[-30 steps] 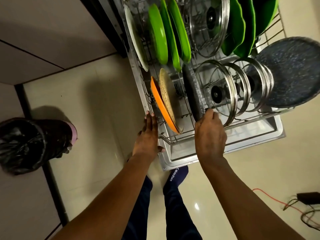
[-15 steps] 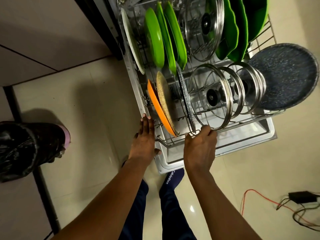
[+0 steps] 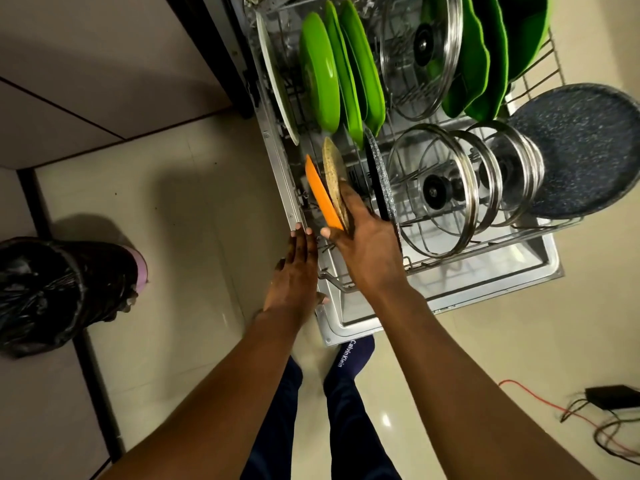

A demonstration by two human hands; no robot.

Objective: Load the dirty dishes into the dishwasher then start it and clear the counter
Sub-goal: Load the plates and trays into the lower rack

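with the left hand [image 3: 294,275] laid flat on the rack [image 3: 450,261] edge, the orange plate [image 3: 323,195] and speckled plate [image 3: 334,174] pinched together by the right hand [image 3: 367,251] could be knocked against the dark pan [image 3: 381,181] just beyond.

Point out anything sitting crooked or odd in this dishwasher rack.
The dark speckled pan at the rack's right end pokes out past the wire edge. The orange plate and tan plate lean steeply where the right hand grips them.
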